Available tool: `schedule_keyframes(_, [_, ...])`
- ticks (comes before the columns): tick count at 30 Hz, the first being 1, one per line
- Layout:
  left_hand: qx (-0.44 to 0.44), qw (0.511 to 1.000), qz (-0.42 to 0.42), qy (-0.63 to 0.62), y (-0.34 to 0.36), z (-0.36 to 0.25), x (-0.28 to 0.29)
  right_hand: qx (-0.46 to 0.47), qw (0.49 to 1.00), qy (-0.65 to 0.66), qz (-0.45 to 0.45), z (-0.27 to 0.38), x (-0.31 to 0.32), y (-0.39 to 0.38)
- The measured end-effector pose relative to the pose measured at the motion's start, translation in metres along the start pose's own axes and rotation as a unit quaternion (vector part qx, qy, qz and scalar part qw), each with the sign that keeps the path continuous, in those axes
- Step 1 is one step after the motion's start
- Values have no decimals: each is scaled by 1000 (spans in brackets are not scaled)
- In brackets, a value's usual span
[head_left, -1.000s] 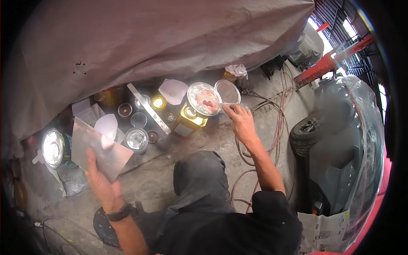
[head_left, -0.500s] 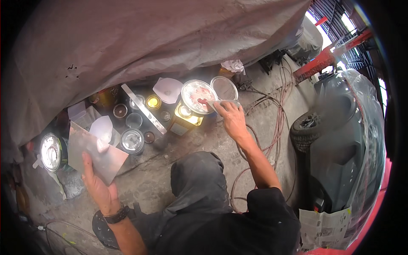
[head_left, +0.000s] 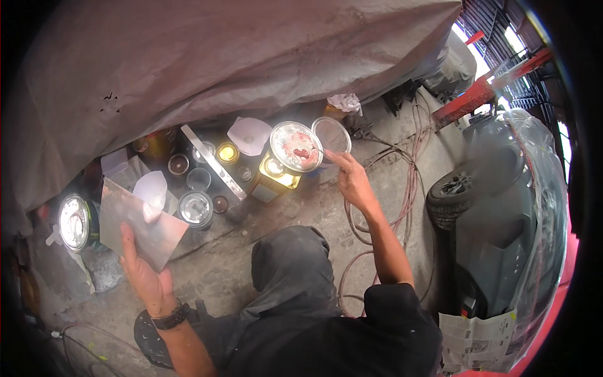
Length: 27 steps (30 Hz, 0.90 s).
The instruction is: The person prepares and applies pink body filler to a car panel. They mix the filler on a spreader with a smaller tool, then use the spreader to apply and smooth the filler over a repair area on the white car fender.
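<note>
My left hand grips a flat pale board with a lump of whitish putty on it, above the floor at the left. My right hand pinches a thin spreader, seen nearly edge-on, at the edge of a round metal lid smeared with reddish paste. The lid rests on a gold square tin. An open round container is right of it. Several small cans, a long flat strip and pale scrapers or sheets lie between my hands.
A crumpled grey cover spans the back. Coiled hoses lie on the concrete floor. At the right are a red metal beam, a tire and dark vehicle parts under plastic, with newspaper.
My right hand moved left over the paste on the lid, then drew slightly back right, turning the spreader from flat to edge-on. My left hand stayed on the board.
</note>
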State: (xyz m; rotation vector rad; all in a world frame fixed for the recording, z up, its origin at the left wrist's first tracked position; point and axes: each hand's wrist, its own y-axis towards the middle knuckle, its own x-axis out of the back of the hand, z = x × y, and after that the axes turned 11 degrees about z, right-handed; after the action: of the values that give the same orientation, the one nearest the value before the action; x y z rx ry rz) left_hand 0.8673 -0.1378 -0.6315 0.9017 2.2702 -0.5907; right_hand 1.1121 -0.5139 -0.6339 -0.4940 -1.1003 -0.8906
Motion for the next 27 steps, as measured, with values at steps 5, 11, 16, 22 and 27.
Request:
schedule_keyframes(5, [4, 1000, 11, -26, -1, 0, -4, -139, 932, 324, 86, 13, 26, 5])
schedule_keyframes(11, [21, 999, 26, 18, -3, 4, -4, -96, 833, 533, 116, 37, 50, 1])
schedule_keyframes(16, [48, 996, 50, -57, -7, 13, -13, -57, 861, 484, 145, 81, 54, 9])
schedule_keyframes(22, [96, 983, 112, -111, -13, 18, -23, 234, 944, 203, 111, 195, 4, 14])
schedule_keyframes(27, [42, 984, 127, -115, -17, 6, -17, 388, 917, -69, 68, 219, -27, 22])
